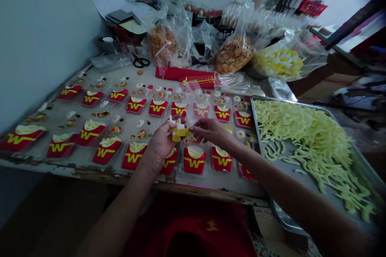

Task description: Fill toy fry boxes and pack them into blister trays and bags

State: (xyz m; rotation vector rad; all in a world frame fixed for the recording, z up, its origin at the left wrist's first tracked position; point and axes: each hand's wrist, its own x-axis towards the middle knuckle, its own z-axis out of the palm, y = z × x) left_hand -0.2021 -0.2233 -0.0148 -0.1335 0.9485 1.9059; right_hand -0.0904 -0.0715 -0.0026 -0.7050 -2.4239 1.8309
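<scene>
Item: one small yellow-and-white piece [180, 132], apparently folded card, its make too small to confirm; located between the two hands, raised just above the tabletop [221, 183]. Left hand [161, 141]: thumb and fingers closed round the piece's left side, white tabs standing up past the fingertips. Right hand [211, 131]: thumb and forefinger brought together at the piece's yellow right end, apparently pinching it; remaining fingers curled loosely. Handling, as judged: very light; thin-walled, springy at the folds, easily creased or crushed; dry surface, slight risk of slipping. Recommended hold: a soft fingertip grip on the flat yellow faces or along a folded edge, one hand steadying while the other works; the narrow white tabs are best spared pressure, being likeliest to bend. Surroundings: red cartons [194, 163] marked with a yellow W and filled with pale strips, in rows nearer than, beyond and left of the hands; a metal tray [288, 149] of loose pale strips [310, 128], right of the right hand; a clear bag of yellow-and-white pieces [280, 63], beyond the right hand; black-handled scissors [141, 62], beyond the left hand.
</scene>
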